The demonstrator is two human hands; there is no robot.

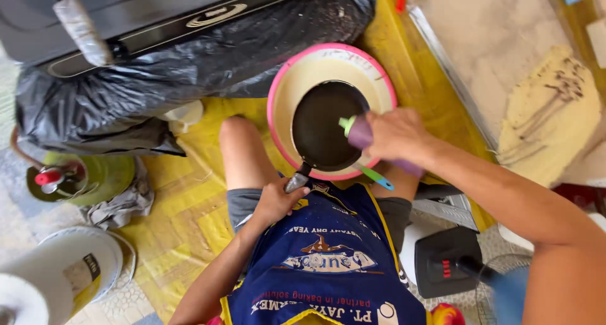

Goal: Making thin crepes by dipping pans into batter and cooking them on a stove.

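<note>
Left hand (276, 202) grips pan (325, 126) handle; right hand (394, 135) clasps purple brush (361, 134).

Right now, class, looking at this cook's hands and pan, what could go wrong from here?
1. The dark pan is held by its handle in the left hand over the pink-rimmed batter bowl; a tilt could spill batter onto the bare knee.
2. The right hand holds a purple ladle right against the pan; if it is hot, fingers may burn.
3. A green gas cylinder stands beside a plastic bag.
</note>
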